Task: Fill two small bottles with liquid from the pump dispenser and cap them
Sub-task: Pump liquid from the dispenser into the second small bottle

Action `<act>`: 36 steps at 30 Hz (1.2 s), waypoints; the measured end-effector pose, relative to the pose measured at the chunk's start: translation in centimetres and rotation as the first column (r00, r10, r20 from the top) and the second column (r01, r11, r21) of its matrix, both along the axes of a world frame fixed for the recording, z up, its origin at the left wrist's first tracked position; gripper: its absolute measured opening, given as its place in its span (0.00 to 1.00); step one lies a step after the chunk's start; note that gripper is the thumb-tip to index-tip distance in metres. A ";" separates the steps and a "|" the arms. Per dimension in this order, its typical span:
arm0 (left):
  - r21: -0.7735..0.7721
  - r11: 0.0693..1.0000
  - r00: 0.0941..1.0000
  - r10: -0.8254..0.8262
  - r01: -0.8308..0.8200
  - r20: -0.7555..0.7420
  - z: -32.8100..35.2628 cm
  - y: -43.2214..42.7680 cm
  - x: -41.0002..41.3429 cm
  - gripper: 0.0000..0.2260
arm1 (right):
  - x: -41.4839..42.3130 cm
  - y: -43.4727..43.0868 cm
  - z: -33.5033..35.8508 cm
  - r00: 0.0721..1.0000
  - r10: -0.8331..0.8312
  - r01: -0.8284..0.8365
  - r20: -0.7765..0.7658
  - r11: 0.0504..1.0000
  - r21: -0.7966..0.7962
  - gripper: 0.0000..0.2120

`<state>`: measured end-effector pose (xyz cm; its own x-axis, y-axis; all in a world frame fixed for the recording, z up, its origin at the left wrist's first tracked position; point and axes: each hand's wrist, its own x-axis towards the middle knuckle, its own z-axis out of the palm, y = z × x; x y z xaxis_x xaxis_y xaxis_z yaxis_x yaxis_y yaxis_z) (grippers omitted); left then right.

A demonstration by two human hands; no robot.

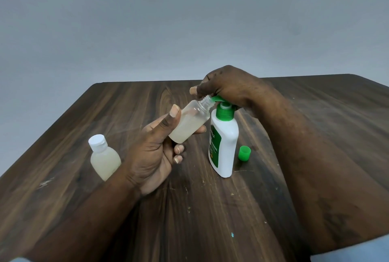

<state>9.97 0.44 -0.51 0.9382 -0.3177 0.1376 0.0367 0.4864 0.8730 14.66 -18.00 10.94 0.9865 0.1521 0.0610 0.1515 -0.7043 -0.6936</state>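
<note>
Two small bottles: the capped bottle [105, 159] stands on the table [126, 103] at left; the open bottle [189, 127] is gripped, tilted, in the left hand [153, 156], mouth at the nozzle of the one dispenser [225, 146]. The right hand [229, 89] curls over its pump head. One green cap [244, 153] lies just right of the dispenser

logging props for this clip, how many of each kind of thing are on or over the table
small bottles: 2 (capped bottle, open bottle)
pump dispenser: 1
loose green cap: 1
total: 4
</note>
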 end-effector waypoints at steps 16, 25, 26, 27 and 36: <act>0.018 1.000 1.000 0.016 -0.016 -0.012 0.6 -0.3 -0.3 0.22 | 0.4 -0.2 -0.2 0.999 0.008 -0.005 -0.037 0.998 0.067 0.10; 0.022 1.000 0.999 0.021 -0.021 -0.027 0.7 -0.3 -0.6 0.22 | 0.5 -0.3 0.2 1.000 -0.027 0.027 -0.003 0.995 0.091 0.16; 0.022 1.000 0.999 0.021 -0.021 -0.026 0.7 -0.4 -0.5 0.22 | 0.4 -0.3 0.2 1.000 -0.025 0.026 -0.005 0.995 0.093 0.16; 0.019 1.000 0.999 0.021 -0.020 -0.027 0.8 -0.4 -0.6 0.23 | 0.4 -0.2 0.1 1.000 -0.023 0.024 -0.009 0.995 0.095 0.16; 0.020 1.000 1.000 0.010 -0.010 -0.010 0.8 -0.3 -0.5 0.22 | 0.3 -0.1 -0.3 1.000 0.003 -0.003 -0.001 0.997 0.073 0.18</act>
